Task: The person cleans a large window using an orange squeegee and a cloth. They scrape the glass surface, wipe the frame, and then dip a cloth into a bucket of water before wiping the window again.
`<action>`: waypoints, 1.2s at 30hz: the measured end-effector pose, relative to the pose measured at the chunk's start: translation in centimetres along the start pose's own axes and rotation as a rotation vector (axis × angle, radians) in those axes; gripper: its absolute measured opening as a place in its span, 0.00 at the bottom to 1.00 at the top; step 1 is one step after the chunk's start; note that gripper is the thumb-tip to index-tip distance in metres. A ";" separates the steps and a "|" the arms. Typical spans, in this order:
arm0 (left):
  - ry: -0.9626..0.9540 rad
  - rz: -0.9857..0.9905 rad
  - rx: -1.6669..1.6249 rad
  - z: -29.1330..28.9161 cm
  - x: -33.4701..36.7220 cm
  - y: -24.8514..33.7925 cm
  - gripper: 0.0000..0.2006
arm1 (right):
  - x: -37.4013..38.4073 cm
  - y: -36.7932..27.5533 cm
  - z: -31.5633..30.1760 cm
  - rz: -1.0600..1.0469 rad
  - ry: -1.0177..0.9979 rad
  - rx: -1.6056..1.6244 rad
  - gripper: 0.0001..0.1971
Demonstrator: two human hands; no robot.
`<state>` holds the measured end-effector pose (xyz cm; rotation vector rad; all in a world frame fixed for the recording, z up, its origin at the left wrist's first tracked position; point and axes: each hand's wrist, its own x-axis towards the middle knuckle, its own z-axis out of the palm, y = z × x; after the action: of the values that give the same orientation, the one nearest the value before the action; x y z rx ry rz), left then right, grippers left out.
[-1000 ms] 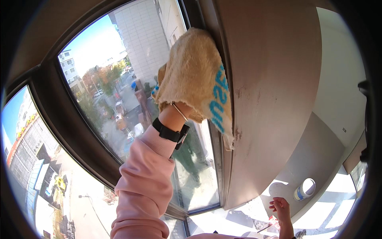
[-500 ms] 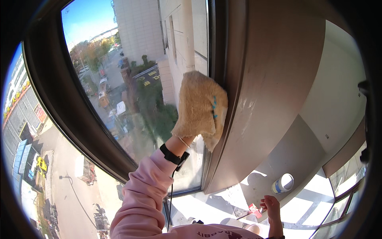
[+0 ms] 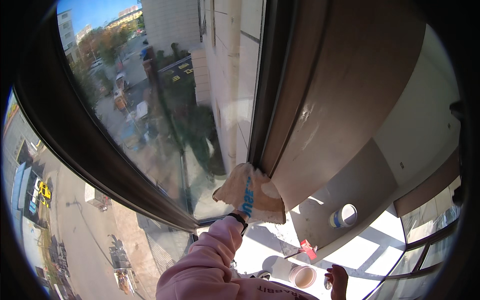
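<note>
A beige fleecy cloth (image 3: 255, 192) with blue printed marks drapes over my left hand, hiding most of its fingers. My left hand (image 3: 242, 215) presses the cloth against the lower corner of a window pane (image 3: 165, 130), where the glass meets the dark side frame (image 3: 260, 135). A pink sleeve and a black wristband show behind it. Low on the right, my right hand (image 3: 338, 281) hangs away from the window. Its fingers are loosely bent and slightly apart, with nothing seen in them.
Below on the sunlit floor stand a pinkish bucket (image 3: 303, 276) and a white bucket (image 3: 344, 216) with a coloured label. Between them lies a red-headed tool (image 3: 308, 249) with a thin handle. A brown wall panel (image 3: 345, 85) rises right of the window. Outside, a street lies far below.
My left hand and the cloth have slid down along the side frame to the pane's bottom corner. The view has tilted, bringing the pinkish bucket further in. My right hand still hangs low.
</note>
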<state>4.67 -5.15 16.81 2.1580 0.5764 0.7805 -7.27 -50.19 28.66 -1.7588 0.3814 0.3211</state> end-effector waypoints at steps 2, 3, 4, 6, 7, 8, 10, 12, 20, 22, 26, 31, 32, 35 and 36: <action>-0.119 -0.136 -0.051 0.4 -2.4 -2.0 0.23 | -0.3 0.2 -0.1 0.070 -0.017 -0.010 0.13; -0.125 -0.140 -0.055 0.0 -2.8 -2.3 0.23 | -0.1 0.1 0.2 0.008 -0.042 -0.003 0.13; -0.111 -0.117 -0.055 -0.9 -2.7 -2.3 0.23 | 0.4 0.0 0.6 -0.018 -0.074 -0.008 0.13; -0.024 -0.003 -0.096 -4.5 -1.5 -1.3 0.23 | 1.7 -0.4 1.6 -0.096 -0.165 0.011 0.13; 0.016 0.106 -0.131 -7.1 -0.4 -0.5 0.22 | 2.8 -0.5 2.3 -0.077 -0.153 -0.004 0.14; 0.041 0.042 -0.335 -10.7 1.1 0.8 0.22 | 3.7 -0.8 3.1 -0.068 -0.179 -0.030 0.14; -0.095 0.112 -1.484 -20.1 4.4 4.1 0.25 | 5.3 -1.0 4.4 -0.063 -0.242 -0.059 0.17; -0.056 0.350 -1.220 -31.5 8.3 8.6 0.23 | 6.3 -1.3 6.1 -0.110 -0.314 -0.092 0.14; 0.964 0.395 1.064 -57.8 19.1 21.1 0.20 | 6.7 -3.5 11.8 -0.164 -0.507 -0.109 0.10; 1.005 0.384 1.122 -57.2 18.7 18.2 0.20 | 6.6 -3.4 13.1 -0.154 -0.562 -0.086 0.10; 1.014 0.346 1.152 -51.7 15.3 6.3 0.19 | 6.4 -2.8 14.6 -0.092 -0.609 -0.158 0.09; 0.730 -0.089 1.177 -37.1 3.4 -12.8 0.18 | 6.7 -1.7 14.6 -0.072 -0.604 -0.306 0.10; 0.593 -0.254 1.171 -34.0 0.6 -16.0 0.18 | 6.8 -1.4 14.1 -0.054 -0.590 -0.319 0.09; 0.098 -0.765 1.085 -26.6 -5.3 -22.1 0.18 | 7.0 0.0 12.0 -0.039 -0.543 -0.314 0.10; 0.035 -0.840 1.054 -25.1 -6.3 -22.6 0.18 | 6.9 0.4 10.9 -0.029 -0.524 -0.303 0.10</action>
<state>-20.50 17.40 10.35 2.3626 2.0748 -0.0153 -1.26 -40.20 23.08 -1.8865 -0.0755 0.8305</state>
